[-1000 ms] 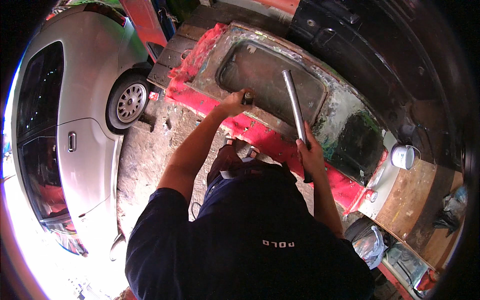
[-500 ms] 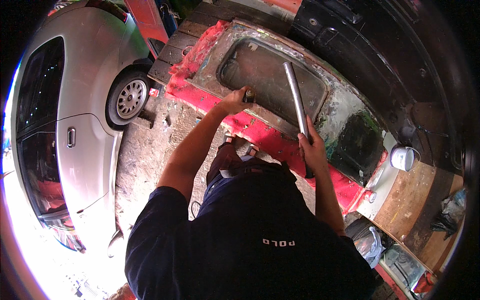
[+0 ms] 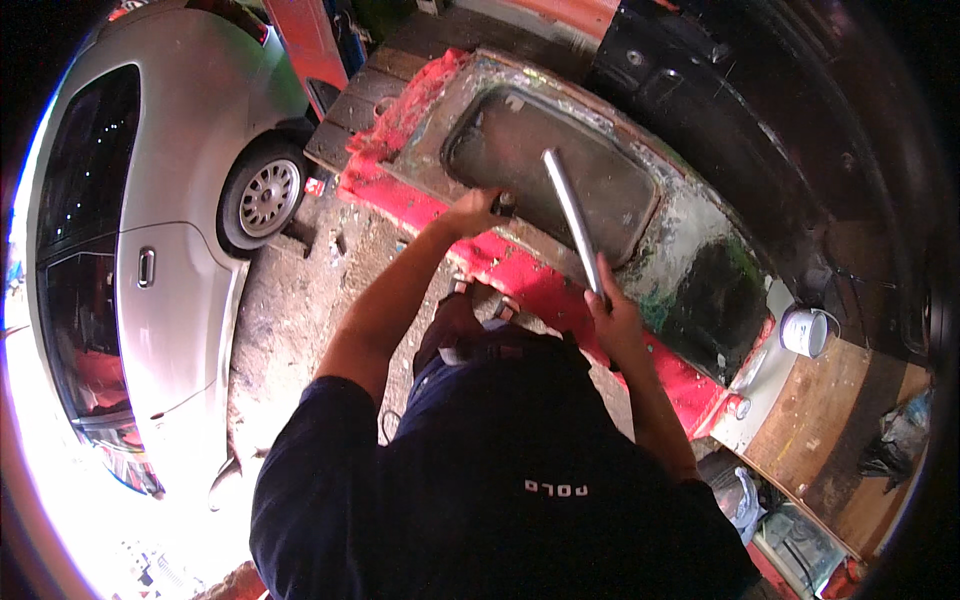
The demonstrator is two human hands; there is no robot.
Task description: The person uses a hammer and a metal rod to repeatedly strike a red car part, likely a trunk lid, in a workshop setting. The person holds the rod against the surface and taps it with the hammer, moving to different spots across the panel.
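My right hand (image 3: 617,322) is wrapped round the lower part of a long silvery metal bar (image 3: 570,212). The bar slants up and to the left over a worn, patchy vehicle panel (image 3: 690,215) with a recessed rectangular middle. My left hand (image 3: 474,213) is closed at the panel's near edge, left of the bar. A small dark object (image 3: 503,204) shows at its fingertips; its kind I cannot make out. Beneath the panel lies a red cloth (image 3: 375,195), which sticks out on the near and left sides.
The panel rests on a wooden plank bench (image 3: 370,95). A silver car (image 3: 175,230) stands at the left. On the right are a white bucket (image 3: 803,333), a small can (image 3: 737,407), a wooden board (image 3: 800,410) and plastic bags (image 3: 895,440). A large dark body shell (image 3: 800,130) rises behind.
My right hand has come down a little toward me, and the bar's upper end has dropped and shifted left. My left hand stays at the panel's edge. The whole view has shifted slightly.
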